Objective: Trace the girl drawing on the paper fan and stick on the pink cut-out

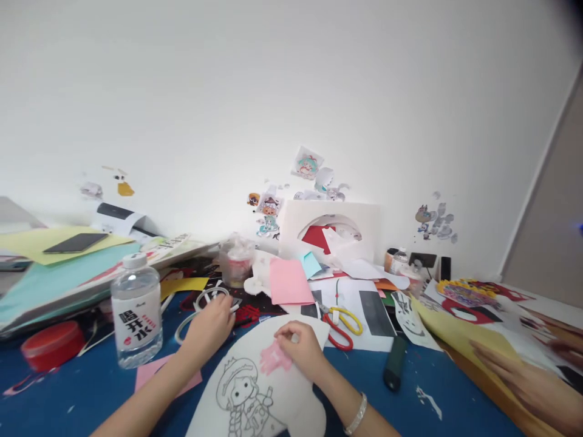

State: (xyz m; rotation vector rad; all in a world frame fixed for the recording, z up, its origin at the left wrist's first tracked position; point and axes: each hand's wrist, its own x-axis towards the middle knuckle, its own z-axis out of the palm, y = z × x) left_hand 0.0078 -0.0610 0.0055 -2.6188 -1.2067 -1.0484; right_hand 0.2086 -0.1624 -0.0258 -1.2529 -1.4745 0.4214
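Observation:
A white paper sheet point(273, 388) with a black line drawing of a cartoon figure lies on the blue table point(91, 400) in front of me. A small pink paper cutout point(273, 359) rests on that sheet. My right hand point(303, 351) sits on the sheet, its fingers curled and pressing on the pink cutout's edge. My left hand point(210, 326) reaches to the upper left of the sheet, fingers bent over a white cable loop point(200, 303); what it grips is hidden.
A clear water bottle point(136, 312) stands left of my left hand, with a red lid point(52, 345) further left. Red and yellow scissors point(339, 325) and a dark pen point(395, 362) lie right of the sheet. Another person's hand point(523, 376) rests on yellow paper at right.

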